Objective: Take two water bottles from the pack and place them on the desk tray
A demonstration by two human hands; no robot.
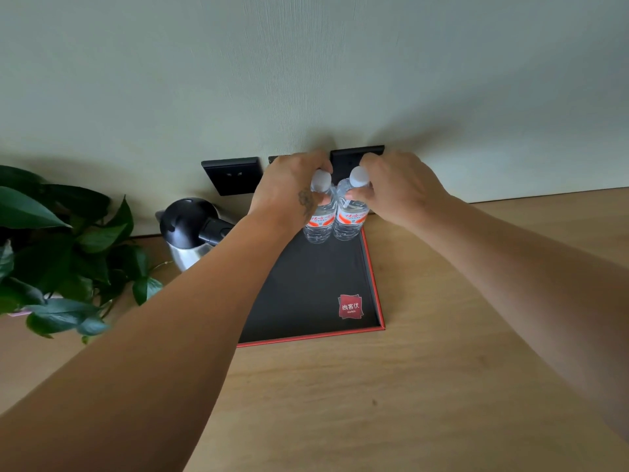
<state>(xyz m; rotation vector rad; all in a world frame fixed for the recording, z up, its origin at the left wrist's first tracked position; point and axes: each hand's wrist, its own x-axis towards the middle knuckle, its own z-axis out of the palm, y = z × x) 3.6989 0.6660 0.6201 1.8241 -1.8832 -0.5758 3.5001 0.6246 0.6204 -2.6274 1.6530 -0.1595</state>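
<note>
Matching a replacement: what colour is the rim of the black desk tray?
Red, on the black rectangular desk tray, seen in the head view.

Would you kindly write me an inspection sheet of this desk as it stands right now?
Surface: light wooden desk, set against a pale wall.
Job's things: two water bottles, left bottle and right bottle, upright side by side at the far end of the black tray with its red rim; whether they rest on it cannot be told. The pack is not in view.
Clutter: kettle left of the tray; leafy plant at the desk's left edge.
Grippers: left hand and right hand each hold a bottle near its cap.
Cables: nothing seen.
Surroundings: black wall sockets behind the hands.
</note>
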